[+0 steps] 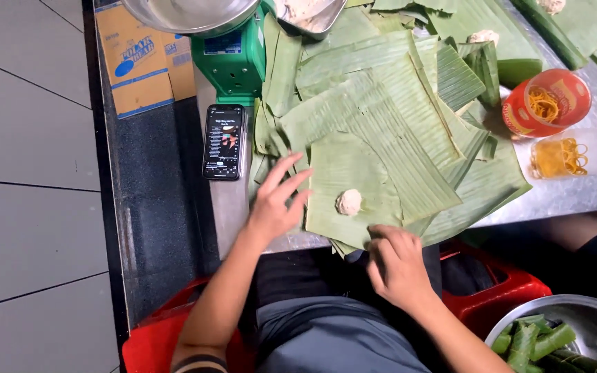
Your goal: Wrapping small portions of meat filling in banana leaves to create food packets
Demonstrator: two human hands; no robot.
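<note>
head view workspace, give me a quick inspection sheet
surface: grey metal table, mostly covered by leaves
job's things: pale dough lump on top green banana leaf sheet of stack
clutter: black phone, green scale, orange tub and clear tray of yellow rubber bands
grip: left hand flat on leaf edge; right hand at near edge, both open
cables: nothing seen
surroundings: red stool, steel bowl of rolled leaves, cardboard box

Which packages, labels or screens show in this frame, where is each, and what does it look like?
Phone: flat on the steel table left of the banana leaves, dark lit screen, beside the left hand.
Cardboard box: on the floor, top left, brown with blue print.
Scale: green body with a small blue label, above the phone.
Jar: on its side at right, red-orange label, rubber bands inside.
</note>
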